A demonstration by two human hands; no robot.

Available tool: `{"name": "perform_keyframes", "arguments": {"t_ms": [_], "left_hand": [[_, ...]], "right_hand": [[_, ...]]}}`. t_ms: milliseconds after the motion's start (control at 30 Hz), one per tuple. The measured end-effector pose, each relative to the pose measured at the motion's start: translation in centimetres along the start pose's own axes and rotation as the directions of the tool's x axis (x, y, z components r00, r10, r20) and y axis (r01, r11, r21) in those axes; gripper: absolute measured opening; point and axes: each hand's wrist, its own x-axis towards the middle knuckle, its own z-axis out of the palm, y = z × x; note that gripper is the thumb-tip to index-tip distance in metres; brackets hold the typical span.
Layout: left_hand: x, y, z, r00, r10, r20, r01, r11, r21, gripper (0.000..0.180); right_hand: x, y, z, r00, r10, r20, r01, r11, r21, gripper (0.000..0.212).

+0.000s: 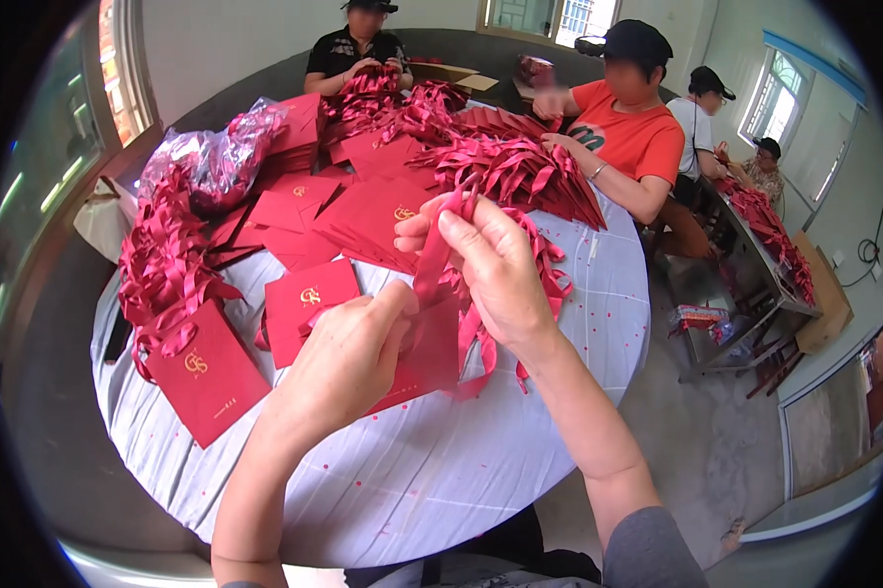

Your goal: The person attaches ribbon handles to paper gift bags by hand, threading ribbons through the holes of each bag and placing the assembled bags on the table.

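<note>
My left hand (355,351) is closed on the top edge of a red paper bag (430,355), low over the near part of the table. Higher and to the right, my right hand (492,263) pinches a red ribbon (436,251), which stretches down toward the bag. Loose red ribbons (479,358) hang or lie just below the right hand; how they join the bag is hidden. To the left lies a finished-looking red bag (208,370) with a gold emblem and ribbon handles. Another red bag (309,294) sits partly behind my left hand.
A pale cloth (392,490) covers the round table. Flat red bags (368,220) and a heap of ribboned bags (520,169) fill its far half, beside a clear plastic bag (216,152). Co-workers (628,127) sit around it; a side table (755,230) stands right.
</note>
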Motion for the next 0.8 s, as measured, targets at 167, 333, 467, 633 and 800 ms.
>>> {"name": "perform_keyframes", "arguments": {"t_ms": [167, 333, 467, 633, 800], "left_hand": [[-0.2, -0.3, 0.2, 0.987, 0.128, -0.095, -0.126, 0.992, 0.020, 0.025], [-0.1, -0.9, 0.6, 0.991, 0.112, -0.074, -0.106, 0.991, 0.087, 0.024], [-0.1, -0.7, 0.2, 0.999, -0.046, 0.023, 0.043, 0.994, 0.102, 0.024], [-0.1, -1.1, 0.3, 1.000, -0.005, -0.004, 0.005, 0.992, 0.124, 0.027], [-0.3, -1.9, 0.6, 0.998, -0.058, 0.034, 0.055, 0.996, 0.072, 0.030]], "right_hand": [[0.4, 0.2, -0.1, 0.999, 0.046, 0.024, -0.049, 0.989, 0.141, 0.020], [0.7, 0.6, -0.4, 0.997, 0.074, 0.020, -0.076, 0.972, 0.221, 0.023], [1.2, 0.7, -0.3, 0.998, 0.051, 0.030, -0.057, 0.974, 0.219, 0.030], [1.9, 1.1, -0.8, 0.999, 0.023, 0.040, -0.032, 0.968, 0.250, 0.027], [1.8, 1.2, -1.7, 0.968, 0.215, 0.128, -0.229, 0.967, 0.109, 0.034]]}}
